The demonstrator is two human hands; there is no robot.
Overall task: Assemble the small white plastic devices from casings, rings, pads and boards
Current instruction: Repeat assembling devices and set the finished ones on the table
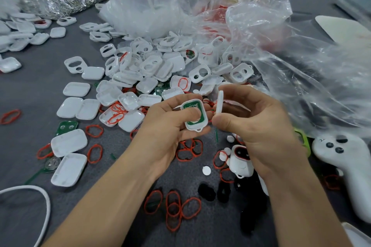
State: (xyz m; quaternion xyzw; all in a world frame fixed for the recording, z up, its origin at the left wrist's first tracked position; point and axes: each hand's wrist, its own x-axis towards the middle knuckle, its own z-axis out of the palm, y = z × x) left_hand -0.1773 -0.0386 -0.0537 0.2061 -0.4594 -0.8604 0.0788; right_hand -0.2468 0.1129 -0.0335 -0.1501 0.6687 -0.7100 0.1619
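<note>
Left hand [170, 126]: a casing [205, 114] with a board [193, 104] seated is being gripped, thumb across it.
Right hand [261, 126]: a lid [220, 102] is being pinched edge-on, just beside the casing.
Progress: this unit is judged nearly ready for closing.
Remaining: a pile [150, 66] of shells and loose rings [172, 208] are being left unassembled across the table [30, 90] middle.

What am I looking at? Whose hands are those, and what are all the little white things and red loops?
A person wears a camera on their head, so you see their own two hands from above. The left hand holds a white casing half with a green board inside. The right hand pinches a white cover piece, seen edge-on, right beside it. On the grey table lie a heap of white casings, red rings and crinkly clear plastic bags. These are parts for small devices.
</note>
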